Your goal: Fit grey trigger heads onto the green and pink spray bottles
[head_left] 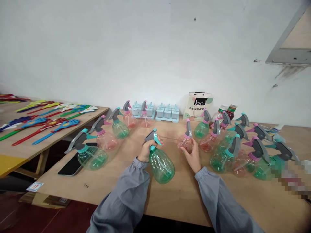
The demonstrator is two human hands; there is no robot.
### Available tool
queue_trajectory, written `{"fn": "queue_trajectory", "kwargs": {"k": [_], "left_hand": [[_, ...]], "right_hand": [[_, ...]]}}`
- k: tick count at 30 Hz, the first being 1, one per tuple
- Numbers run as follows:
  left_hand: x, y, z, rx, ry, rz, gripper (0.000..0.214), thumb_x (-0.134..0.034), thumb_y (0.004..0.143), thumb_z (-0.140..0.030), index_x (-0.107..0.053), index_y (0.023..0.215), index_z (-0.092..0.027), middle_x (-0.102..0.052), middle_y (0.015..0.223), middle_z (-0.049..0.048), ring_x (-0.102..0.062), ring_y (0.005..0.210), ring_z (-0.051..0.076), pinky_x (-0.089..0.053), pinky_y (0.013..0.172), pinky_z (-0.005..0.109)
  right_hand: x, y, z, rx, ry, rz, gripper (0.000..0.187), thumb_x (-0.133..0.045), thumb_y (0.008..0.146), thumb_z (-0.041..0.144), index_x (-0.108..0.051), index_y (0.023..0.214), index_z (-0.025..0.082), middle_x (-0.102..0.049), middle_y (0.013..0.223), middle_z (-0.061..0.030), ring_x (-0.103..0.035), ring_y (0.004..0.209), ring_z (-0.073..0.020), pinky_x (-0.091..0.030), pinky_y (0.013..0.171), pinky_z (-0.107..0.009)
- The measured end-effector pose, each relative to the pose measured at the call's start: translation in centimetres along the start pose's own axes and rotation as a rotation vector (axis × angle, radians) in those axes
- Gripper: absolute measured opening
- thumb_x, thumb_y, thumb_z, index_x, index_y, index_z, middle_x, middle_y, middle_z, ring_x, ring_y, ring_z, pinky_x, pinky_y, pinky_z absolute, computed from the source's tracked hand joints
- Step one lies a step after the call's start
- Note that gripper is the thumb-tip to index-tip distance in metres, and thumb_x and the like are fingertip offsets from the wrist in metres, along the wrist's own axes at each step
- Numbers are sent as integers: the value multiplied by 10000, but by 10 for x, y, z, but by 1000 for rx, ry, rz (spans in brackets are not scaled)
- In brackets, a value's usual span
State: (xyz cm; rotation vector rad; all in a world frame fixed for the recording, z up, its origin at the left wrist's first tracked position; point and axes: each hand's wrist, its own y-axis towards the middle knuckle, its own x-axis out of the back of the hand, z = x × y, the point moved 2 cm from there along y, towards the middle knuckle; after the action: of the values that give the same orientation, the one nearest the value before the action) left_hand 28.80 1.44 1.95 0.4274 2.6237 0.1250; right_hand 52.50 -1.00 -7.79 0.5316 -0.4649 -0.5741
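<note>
My left hand (146,149) is closed around the grey and teal spray head of a green spray bottle (162,166), which tilts with its clear body towards me. My right hand (192,155) has its fingers wrapped around the body of a pink spray bottle (184,141) with a grey and pink head. Near my right hand stand another pink spray bottle (209,141) and a green spray bottle (201,129). Left of my left hand are a pink bottle (107,140) and a green bottle (93,158), both with spray heads.
More spray bottles crowd the right side of the wooden table (175,202). A phone (70,165) lies at left. Light blue popsicle molds (167,112) and a printed bag (197,108) stand along the wall. Colourful hand-shaped items (52,127) cover the left table.
</note>
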Motion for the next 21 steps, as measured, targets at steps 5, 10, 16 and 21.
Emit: {"fn": "queue_trajectory", "kwargs": {"k": [5,10,16,21], "left_hand": [[1,-1,0,-100,-49,-83,231,-580,514,-219,-664,729,-204,-710,753,30,-721,922,275,-535,982,463],[2,1,-2,-127,6,-103,156,-547,520,-253,-618,653,-210,-643,640,32,-723,926,301,-540,964,489],[0,-3,-3,-156,-40,-159,183,-575,513,-249,-630,683,-211,-678,693,28,-718,962,303,-548,939,466],[-3,-4,-4,-168,11,-125,175,-572,517,-269,-636,668,-208,-712,739,50,-712,964,311,-554,904,459]], "right_hand": [[2,-1,0,-14,4,4,807,-688,795,637,-456,1411,170,-531,1423,-189,-503,1340,-334,-389,1141,-542],[2,-1,1,-16,15,7,807,-693,793,633,-456,1411,172,-532,1422,-185,-505,1336,-332,-387,1143,-549],[3,0,0,-5,17,11,808,-684,797,647,-455,1407,170,-531,1425,-188,-506,1339,-332,-388,1146,-553],[3,0,1,16,15,12,786,-686,804,635,-462,1404,179,-549,1401,-176,-523,1321,-322,-410,1134,-541]]}}
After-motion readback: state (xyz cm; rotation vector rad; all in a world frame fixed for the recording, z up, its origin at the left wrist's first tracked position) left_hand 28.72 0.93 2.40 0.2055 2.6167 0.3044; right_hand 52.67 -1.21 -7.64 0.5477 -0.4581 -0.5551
